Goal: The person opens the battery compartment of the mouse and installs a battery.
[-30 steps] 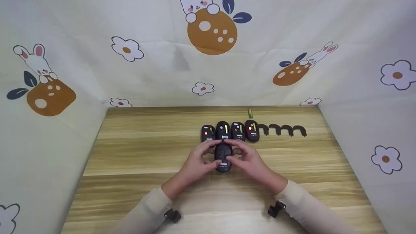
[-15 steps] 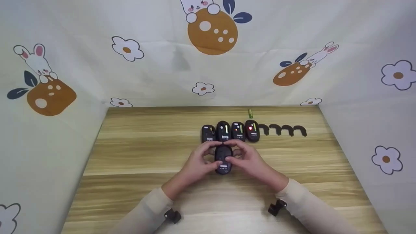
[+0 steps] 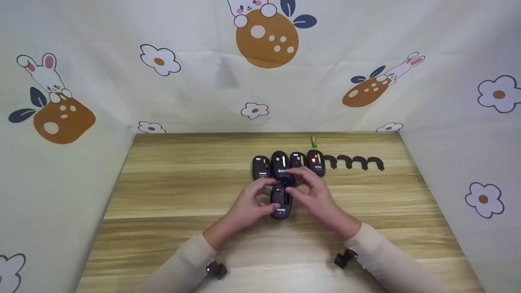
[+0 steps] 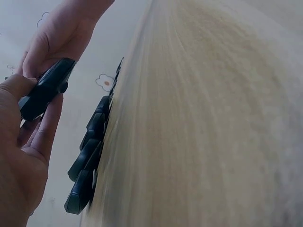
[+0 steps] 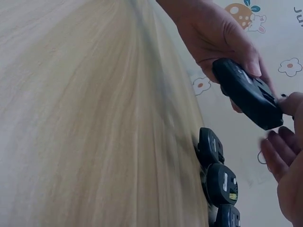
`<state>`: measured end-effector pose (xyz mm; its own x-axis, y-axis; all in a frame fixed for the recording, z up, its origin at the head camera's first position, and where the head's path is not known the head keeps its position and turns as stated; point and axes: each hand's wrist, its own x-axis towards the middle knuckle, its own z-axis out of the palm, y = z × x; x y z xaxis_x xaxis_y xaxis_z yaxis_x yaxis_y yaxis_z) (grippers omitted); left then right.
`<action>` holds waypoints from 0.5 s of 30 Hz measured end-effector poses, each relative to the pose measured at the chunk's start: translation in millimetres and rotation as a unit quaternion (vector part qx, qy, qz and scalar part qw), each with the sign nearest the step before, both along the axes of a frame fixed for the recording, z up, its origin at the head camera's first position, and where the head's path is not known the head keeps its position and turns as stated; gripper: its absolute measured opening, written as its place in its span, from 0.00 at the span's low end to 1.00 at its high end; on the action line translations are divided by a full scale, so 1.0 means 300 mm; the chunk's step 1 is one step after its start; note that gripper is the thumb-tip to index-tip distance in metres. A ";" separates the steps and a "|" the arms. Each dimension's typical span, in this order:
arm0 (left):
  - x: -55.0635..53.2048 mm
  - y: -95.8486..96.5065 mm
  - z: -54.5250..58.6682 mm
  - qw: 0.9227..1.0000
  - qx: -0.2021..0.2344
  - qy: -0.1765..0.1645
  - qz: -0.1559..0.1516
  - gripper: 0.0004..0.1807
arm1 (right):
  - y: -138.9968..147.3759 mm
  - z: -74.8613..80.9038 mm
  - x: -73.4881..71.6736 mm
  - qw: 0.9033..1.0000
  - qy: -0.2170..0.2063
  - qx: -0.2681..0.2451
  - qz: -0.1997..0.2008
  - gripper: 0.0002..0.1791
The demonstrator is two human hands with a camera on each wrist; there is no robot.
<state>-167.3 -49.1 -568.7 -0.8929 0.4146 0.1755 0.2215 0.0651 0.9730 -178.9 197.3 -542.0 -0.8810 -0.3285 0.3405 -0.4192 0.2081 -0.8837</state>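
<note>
A black computer mouse [image 3: 281, 203] is held underside up above the table, its long battery slot exposed. My left hand [image 3: 248, 199] grips it from the left, thumb on the underside. My right hand [image 3: 311, 189] pinches a dark curved battery cover [image 3: 287, 178] at the mouse's far end. In the left wrist view the mouse [image 4: 45, 92] is seen edge-on between both hands, well off the tabletop. The right wrist view shows the left thumb across the mouse [image 5: 248, 94], with the right fingers [image 5: 279, 151] at its far end.
Several more mice [image 3: 316, 163] lie underside up in a row beyond the hands, some with red lights and batteries showing. Several curved black covers [image 3: 360, 163] continue the row rightward. A green battery [image 3: 313, 142] lies behind on the wooden table [image 3: 175, 183]. Patterned cloth [image 3: 195, 93] encloses the table.
The battery cover has come up off the mouse in my right hand, baring the slot. My right fingers have shifted slightly up and away, while my left hand has stayed on the mouse.
</note>
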 end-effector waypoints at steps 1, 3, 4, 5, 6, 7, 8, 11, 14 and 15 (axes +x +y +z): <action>0.000 0.001 -0.001 1.000 0.000 0.001 -0.001 0.37 | 0.001 0.004 -0.001 1.000 0.009 -0.005 -0.004 0.24; -0.001 0.002 -0.002 1.000 -0.001 0.003 -0.003 0.37 | 0.003 0.011 -0.002 1.000 0.014 -0.014 -0.011 0.23; -0.001 0.003 -0.002 1.000 0.000 0.002 -0.003 0.37 | 0.004 0.015 -0.001 1.000 0.010 -0.021 -0.013 0.23; -0.002 0.004 -0.002 1.000 0.000 0.003 -0.004 0.37 | 0.005 0.018 0.000 1.000 0.005 -0.027 -0.015 0.23; -0.003 0.005 -0.002 1.000 0.000 0.005 -0.004 0.37 | 0.006 0.021 0.001 0.999 0.001 -0.032 -0.018 0.23; -0.003 0.006 -0.002 1.000 0.000 0.006 -0.004 0.36 | 0.008 0.022 0.002 0.999 -0.004 -0.034 -0.021 0.23; -0.003 0.006 -0.001 1.000 0.001 0.008 -0.004 0.36 | 0.010 0.023 0.001 0.999 -0.006 -0.035 -0.026 0.23; -0.003 0.006 0.000 1.000 0.002 0.009 -0.005 0.36 | 0.018 0.024 0.000 0.998 -0.017 -0.037 -0.040 0.24; -0.001 0.004 0.001 1.000 0.001 0.006 -0.002 0.36 | 0.031 0.026 -0.006 0.997 -0.032 -0.043 -0.047 0.25; -0.001 0.003 0.000 1.000 0.000 0.004 0.000 0.36 | 0.037 0.025 -0.010 0.997 -0.035 -0.045 -0.048 0.25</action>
<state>-167.5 -48.2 -568.7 -0.8910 0.4153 0.1832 0.2300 0.0651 0.9710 -181.9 208.4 -534.4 -0.9294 -0.2123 0.3018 -0.3383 0.1634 -0.9268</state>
